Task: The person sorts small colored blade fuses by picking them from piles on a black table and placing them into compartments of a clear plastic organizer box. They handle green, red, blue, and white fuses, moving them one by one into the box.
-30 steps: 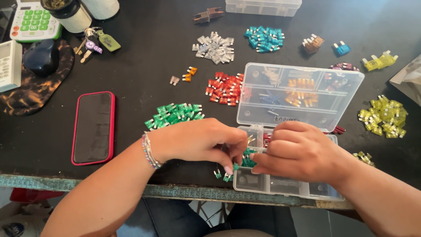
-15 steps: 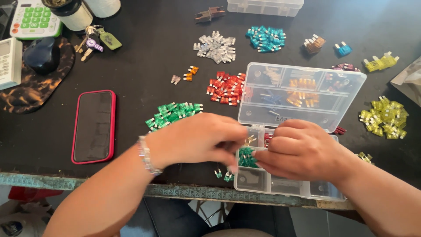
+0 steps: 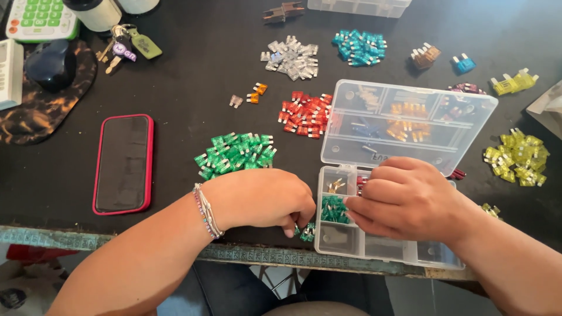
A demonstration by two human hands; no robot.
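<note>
My left hand (image 3: 260, 202), with a beaded bracelet on its wrist, is curled knuckles-up at the table's front edge. Its fingertips pinch at a few loose green fuses (image 3: 305, 232) just left of a clear plastic organiser box (image 3: 380, 251). My right hand (image 3: 404, 202) lies over the box's open tray, fingers together and pointing left. Its fingertips touch a compartment holding green fuses (image 3: 333, 209). What is under its palm is hidden. The box's clear lid (image 3: 410, 126) lies open behind. A pile of green fuses (image 3: 234, 155) sits beyond my left hand.
Sorted fuse piles dot the dark table: red (image 3: 305, 114), clear (image 3: 291, 58), teal (image 3: 360, 47), yellow (image 3: 518, 157). A red-cased phone (image 3: 123, 164) lies at the left. Keys (image 3: 126, 47), a calculator (image 3: 38, 17) and a second clear box (image 3: 357, 6) sit at the back.
My left hand's fingertips went from the box's green compartment back down to the loose green fuses at the table edge. My right hand stayed over the box.
</note>
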